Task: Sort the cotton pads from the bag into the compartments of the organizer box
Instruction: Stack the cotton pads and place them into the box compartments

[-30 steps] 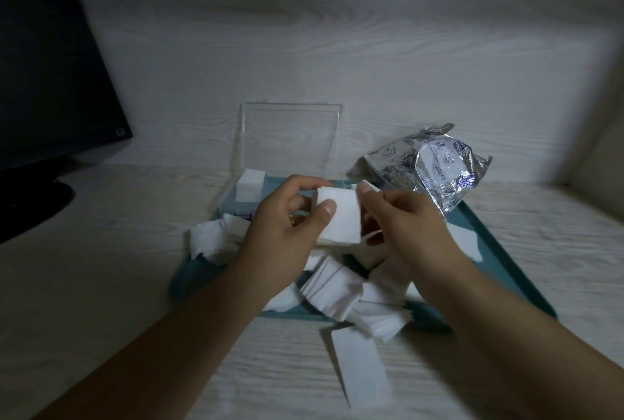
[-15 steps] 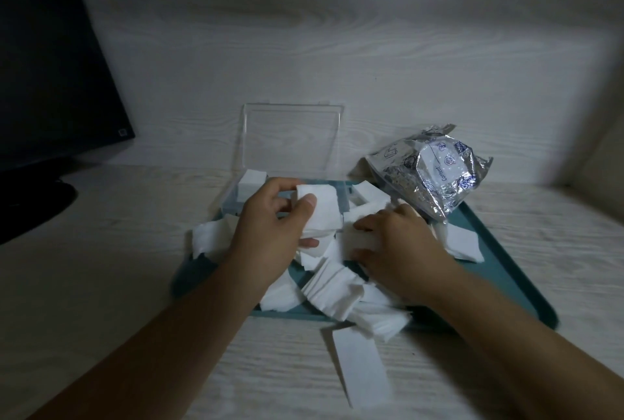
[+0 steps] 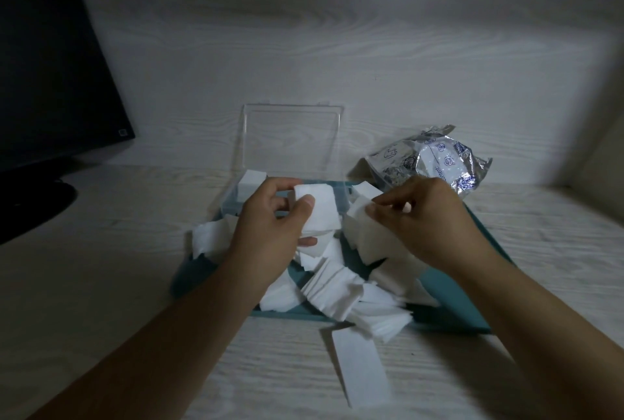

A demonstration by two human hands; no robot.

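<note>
A further cotton pad (image 3: 363, 217) has been lifted by the right hand (image 3: 425, 220); a stack (image 3: 319, 208) stays pinched in the left hand (image 3: 270, 230), apparently awaiting it.

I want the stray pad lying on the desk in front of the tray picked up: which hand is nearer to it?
Right, by a small margin. The right hand is up over the tray, behind the stray pad; the left hand is farther off, up and to its left. Both hold pads.
</note>
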